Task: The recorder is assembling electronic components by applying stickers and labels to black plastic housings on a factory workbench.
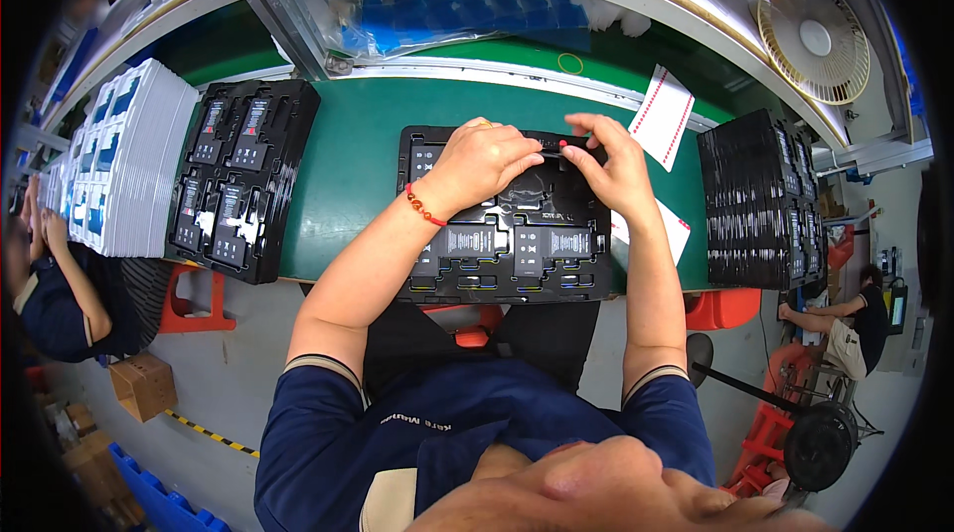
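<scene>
Mid-frame, a black rectangular plastic tray [596,269] is lying under the left hand [485,160], fingertips together, grip unclear; the right hand [613,164], fingers apart, is hovering nearer a small red piece [563,144].

free: green tabletop [343,164] left of tray [537,199] | obstacle: black stack [747,199] right

Left hand [484,166] hides part of black tray [556,291]. Red speck [563,144] too small to identify. Left-edge co-worker [65,318] cut off.
</scene>
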`<state>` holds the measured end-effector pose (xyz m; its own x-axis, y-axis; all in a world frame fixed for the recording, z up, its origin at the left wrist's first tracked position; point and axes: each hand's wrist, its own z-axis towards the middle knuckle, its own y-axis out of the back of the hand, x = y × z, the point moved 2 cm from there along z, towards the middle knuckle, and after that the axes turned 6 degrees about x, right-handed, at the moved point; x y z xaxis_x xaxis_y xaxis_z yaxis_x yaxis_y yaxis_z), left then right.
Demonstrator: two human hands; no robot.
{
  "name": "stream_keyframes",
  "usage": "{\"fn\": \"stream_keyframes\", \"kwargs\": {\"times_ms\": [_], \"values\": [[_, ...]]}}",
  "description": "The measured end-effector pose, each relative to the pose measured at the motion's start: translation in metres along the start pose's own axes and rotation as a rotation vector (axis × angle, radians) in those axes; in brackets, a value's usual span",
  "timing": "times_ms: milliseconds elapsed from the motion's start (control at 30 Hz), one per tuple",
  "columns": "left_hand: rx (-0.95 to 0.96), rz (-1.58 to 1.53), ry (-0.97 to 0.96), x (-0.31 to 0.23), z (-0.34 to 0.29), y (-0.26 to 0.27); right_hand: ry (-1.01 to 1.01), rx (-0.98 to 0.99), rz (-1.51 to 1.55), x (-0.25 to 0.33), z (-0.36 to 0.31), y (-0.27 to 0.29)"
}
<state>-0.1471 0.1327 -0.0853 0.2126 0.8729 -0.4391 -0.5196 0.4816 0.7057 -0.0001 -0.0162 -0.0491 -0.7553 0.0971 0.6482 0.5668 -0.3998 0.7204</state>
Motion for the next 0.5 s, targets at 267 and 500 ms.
{"fn": "stream_keyframes", "kwargs": {"times_ms": [267,500], "values": [[-0.018,-0.014,-0.028,-0.002,0.002,0.001,0.298,-0.02,-0.47,0.016,-0.003,0.002],[0.071,-0.067,-0.043,-0.004,-0.002,0.005,0.292,-0.084,-0.525,0.008,-0.012,-0.008]]}}
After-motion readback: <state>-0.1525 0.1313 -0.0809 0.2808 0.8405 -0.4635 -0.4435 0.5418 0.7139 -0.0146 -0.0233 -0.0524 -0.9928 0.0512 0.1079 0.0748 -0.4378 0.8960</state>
